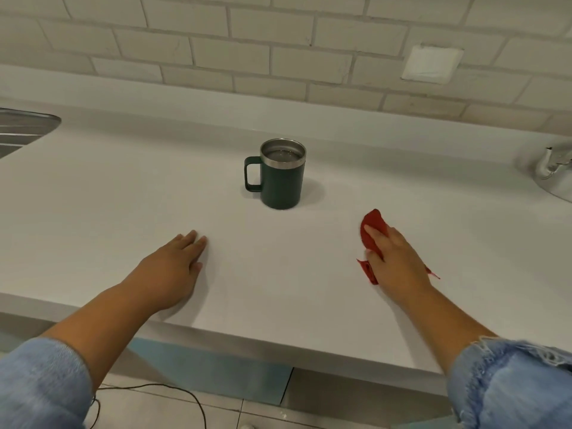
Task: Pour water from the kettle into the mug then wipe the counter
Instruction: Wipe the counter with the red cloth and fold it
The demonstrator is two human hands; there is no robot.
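Pressing a bunched red cloth [373, 227] onto the white bench [278, 289], our right hand [394, 261] curls its fingers over it with the thumb at its side. Most of the cloth is hidden beneath the palm, only corners poking out. Our left hand [173, 267] lies flat, palm down, fingers straight and close together, well apart from the cloth. Both forearms reach in from blue sleeves [43, 385]. Farther back stands the green mug [282, 178], upright, handle to the left, with what looks like water inside. The kettle [554, 171] is cut off at the right edge, a steel sink [24, 128] at the left. White tiles [216, 54] back the bench.
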